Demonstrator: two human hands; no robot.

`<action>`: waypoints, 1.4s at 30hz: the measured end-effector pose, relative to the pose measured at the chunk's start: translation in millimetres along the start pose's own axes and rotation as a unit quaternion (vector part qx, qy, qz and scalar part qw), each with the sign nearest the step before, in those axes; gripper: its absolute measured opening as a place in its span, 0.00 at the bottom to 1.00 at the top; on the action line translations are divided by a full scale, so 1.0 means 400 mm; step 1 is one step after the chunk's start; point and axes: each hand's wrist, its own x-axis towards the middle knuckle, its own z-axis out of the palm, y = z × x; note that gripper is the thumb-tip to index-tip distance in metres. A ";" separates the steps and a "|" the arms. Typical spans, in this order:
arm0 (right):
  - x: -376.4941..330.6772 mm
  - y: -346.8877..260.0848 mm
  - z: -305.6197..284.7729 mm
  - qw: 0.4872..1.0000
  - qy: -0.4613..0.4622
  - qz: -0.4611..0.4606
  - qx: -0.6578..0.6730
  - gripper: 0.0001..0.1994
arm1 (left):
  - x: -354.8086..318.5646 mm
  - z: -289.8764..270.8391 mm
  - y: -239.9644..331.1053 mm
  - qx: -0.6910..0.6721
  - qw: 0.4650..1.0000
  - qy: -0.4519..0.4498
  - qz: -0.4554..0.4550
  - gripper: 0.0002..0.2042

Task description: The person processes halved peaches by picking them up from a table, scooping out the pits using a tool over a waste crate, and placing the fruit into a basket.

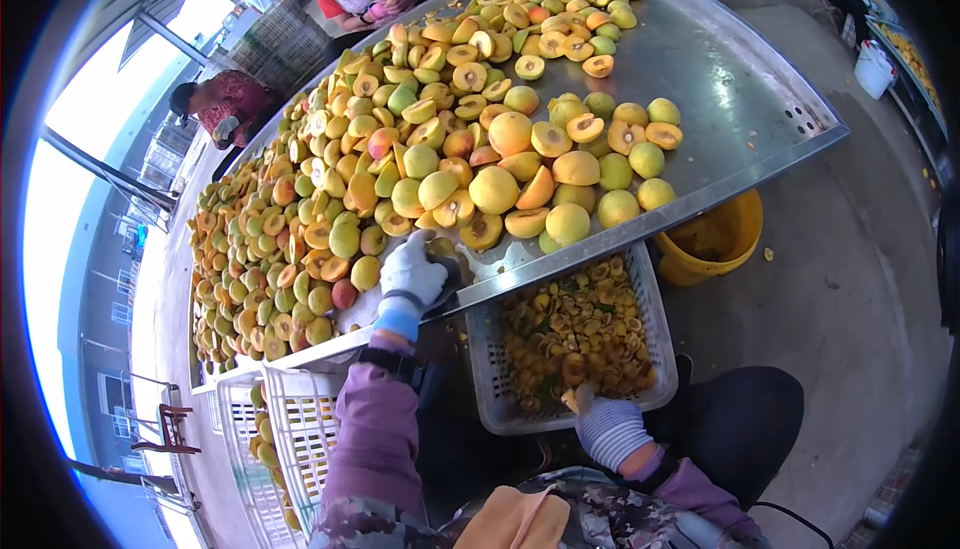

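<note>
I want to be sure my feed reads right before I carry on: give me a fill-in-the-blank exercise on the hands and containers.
1. The left hand and the right hand both wear ____.
2. Of the two hands, the one nearer the fruit heap on the table is the ____ one.
3. The bucket just right of the basket is coloured ____.

Missing words: gloves; left; yellow.

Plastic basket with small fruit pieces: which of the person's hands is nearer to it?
Right. The right hand is at the near rim of the basket; the left hand is farther, to its left, at the fruit pile.
</note>
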 end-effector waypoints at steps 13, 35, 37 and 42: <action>-0.016 -0.153 -0.132 0.955 0.227 -0.119 0.151 0.13 | -0.437 -0.014 0.055 -0.670 0.717 -0.188 -0.038 0.35; -0.069 -0.194 -0.115 0.964 0.032 -0.121 0.233 0.18 | -0.505 -0.025 0.070 -0.493 0.851 -0.162 0.078 0.29; -0.065 -0.196 -0.105 0.951 0.023 -0.120 0.284 0.18 | -0.498 -0.031 0.094 -0.545 0.823 -0.157 0.042 0.30; -0.065 -0.194 -0.121 0.915 0.000 -0.117 0.387 0.18 | -0.490 0.006 0.093 -0.653 0.740 -0.159 0.008 0.30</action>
